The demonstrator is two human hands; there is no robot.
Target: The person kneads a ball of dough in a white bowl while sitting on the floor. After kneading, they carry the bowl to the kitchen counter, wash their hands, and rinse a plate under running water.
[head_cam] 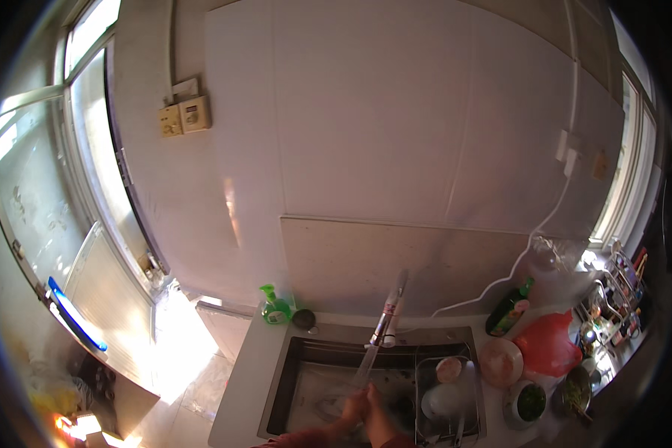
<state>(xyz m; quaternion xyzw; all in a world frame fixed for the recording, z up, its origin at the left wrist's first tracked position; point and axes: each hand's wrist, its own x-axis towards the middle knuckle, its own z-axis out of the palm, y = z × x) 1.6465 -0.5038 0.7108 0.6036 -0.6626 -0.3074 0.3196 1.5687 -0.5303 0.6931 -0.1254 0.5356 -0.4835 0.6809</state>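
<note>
My left hand (354,407) and my right hand (375,400) are pressed together low over the sink (280,386). Water (365,367) runs down onto them from the faucet (382,325), whose spout points towards me. Whether anything lies between the palms is hidden. Splashes blur the basin floor around my fingers, and a dark patch shows to the right. A wire drain basket (416,386) fills the sink's right side. In it sit a small pinkish bowl (448,369) and a rounded white dish (442,399).
Behind the sink's left corner stand a green pump bottle (276,311) and a dark round object (303,320). To the right are a dark green bottle (507,313), red plastic bag (549,348), pale bowl (501,363), bowl of greens (531,403), metal pan (572,389) and white cord (515,271).
</note>
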